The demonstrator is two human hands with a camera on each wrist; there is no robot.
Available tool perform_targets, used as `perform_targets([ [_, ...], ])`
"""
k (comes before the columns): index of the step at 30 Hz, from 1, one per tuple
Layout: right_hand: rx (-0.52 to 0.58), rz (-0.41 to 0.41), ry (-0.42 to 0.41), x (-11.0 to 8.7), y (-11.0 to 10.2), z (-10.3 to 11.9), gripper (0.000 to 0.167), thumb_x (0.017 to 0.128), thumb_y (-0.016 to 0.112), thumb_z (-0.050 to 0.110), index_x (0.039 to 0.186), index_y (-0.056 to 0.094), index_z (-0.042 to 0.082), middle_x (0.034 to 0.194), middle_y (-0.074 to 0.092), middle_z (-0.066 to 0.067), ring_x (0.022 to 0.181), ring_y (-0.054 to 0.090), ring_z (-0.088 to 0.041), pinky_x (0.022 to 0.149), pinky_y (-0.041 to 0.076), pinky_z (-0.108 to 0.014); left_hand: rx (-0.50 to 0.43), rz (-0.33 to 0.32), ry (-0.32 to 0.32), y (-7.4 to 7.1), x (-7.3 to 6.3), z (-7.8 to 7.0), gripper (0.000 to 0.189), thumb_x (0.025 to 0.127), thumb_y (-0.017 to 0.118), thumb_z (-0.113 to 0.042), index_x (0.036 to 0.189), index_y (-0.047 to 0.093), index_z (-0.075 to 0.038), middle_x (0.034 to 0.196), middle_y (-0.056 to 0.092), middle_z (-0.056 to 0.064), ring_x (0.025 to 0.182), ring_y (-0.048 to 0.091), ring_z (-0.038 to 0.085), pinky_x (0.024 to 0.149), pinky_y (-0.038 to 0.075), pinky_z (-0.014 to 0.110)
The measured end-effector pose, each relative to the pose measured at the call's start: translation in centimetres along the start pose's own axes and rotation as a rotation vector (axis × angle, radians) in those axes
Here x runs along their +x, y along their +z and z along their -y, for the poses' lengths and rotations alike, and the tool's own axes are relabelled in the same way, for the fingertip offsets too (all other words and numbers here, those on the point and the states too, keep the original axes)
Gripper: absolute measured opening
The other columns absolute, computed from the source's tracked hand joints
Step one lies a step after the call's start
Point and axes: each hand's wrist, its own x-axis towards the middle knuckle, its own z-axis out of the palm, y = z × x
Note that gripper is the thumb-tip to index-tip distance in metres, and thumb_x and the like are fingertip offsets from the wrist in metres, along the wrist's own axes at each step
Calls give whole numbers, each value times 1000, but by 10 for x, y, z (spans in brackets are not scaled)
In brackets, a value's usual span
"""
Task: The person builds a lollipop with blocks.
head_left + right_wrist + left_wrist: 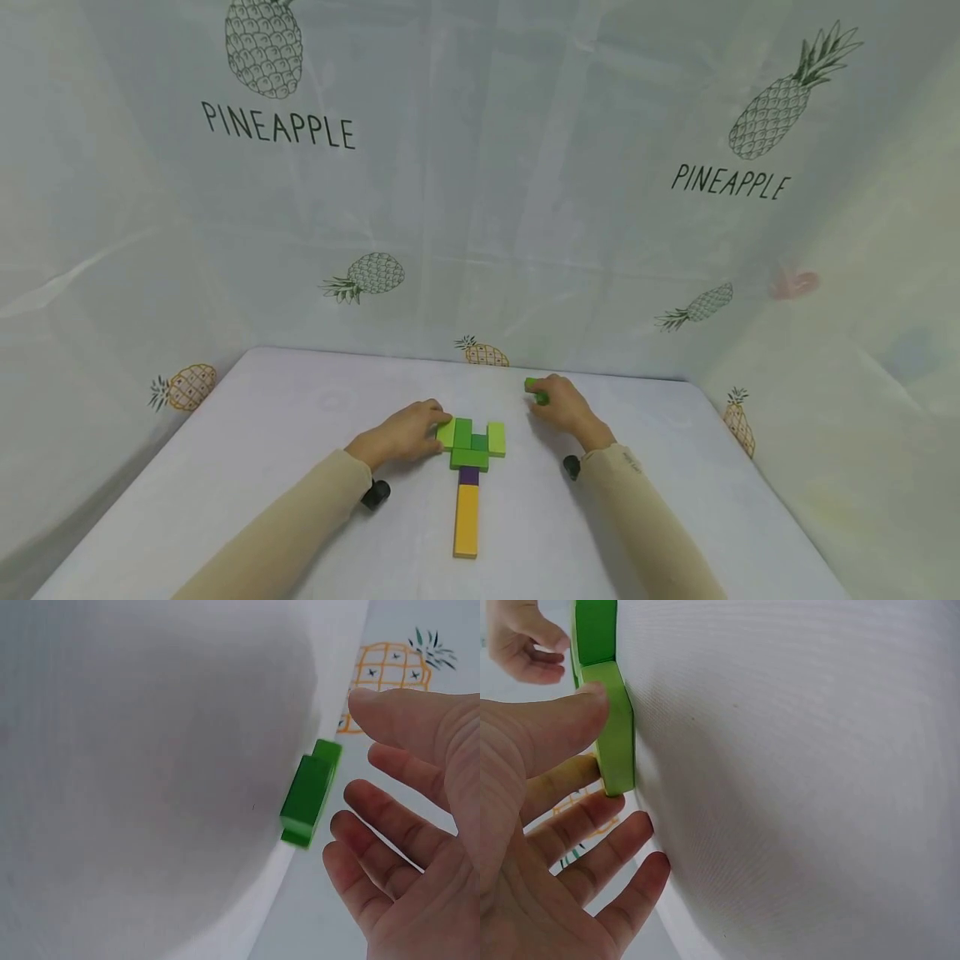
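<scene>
My left hand pinches a light green block at the left end of a flat block figure, its thumb on one side and fingertips on the other in the left wrist view. Beside it lie a green block, a darker green block and another light green block. Below them a green block lies crosswise, above a purple block and a long yellow block. Farther back, my right hand is spread beside two green blocks, with a gap between in the right wrist view.
Both arms wear beige sleeves, with a black device at the left wrist. A white cloth covers the table. Behind it hangs a pale curtain printed with pineapples, meeting the table's back edge close to the right hand.
</scene>
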Motion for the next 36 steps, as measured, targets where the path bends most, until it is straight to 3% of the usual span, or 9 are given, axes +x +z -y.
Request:
perform_targets([
  [5, -18, 13, 48, 0, -2, -7, 35, 82, 72, 16, 117, 67, 10, 105, 59, -8, 94, 53, -23, 86, 47, -42, -1, 2, 4, 1, 1, 1, 50, 87, 71, -26, 132, 57, -12, 130, 52, 8, 122, 48, 26, 105, 39, 43],
  [10, -40, 46, 92, -3, -2, -11, 37, 83, 73, 19, 118, 66, 10, 109, 56, -9, 100, 52, -24, 89, 46, -45, 17, -4, 31, 2, 3, 3, 50, 86, 71, -26, 132, 57, -10, 127, 54, 6, 120, 50, 25, 104, 40, 41],
  [22, 43, 64, 69, -7, -1, -4, 27, 84, 71, 13, 110, 67, 9, 112, 56, -8, 109, 54, -27, 97, 44, -45, 24, -14, 39, 3, 3, 4, 50, 86, 71, -25, 132, 57, -11, 125, 54, 5, 119, 51, 24, 104, 41, 40],
  [29, 46, 74, 62, -8, -2, -1, 33, 81, 71, 6, 114, 67, 7, 121, 59, -12, 115, 54, -31, 97, 43, -50, 13, -15, 36, 3, 4, 4, 50, 86, 71, -24, 132, 58, -11, 125, 54, 4, 118, 51, 24, 103, 41, 40],
  [36, 43, 91, 36, -11, 0, 6, 38, 81, 72, 6, 118, 65, 7, 100, 63, -5, 95, 57, -22, 86, 49, -44, 10, -18, 39, 3, 3, 4, 50, 85, 71, -24, 132, 58, -10, 125, 54, 6, 119, 51, 25, 103, 41, 41],
])
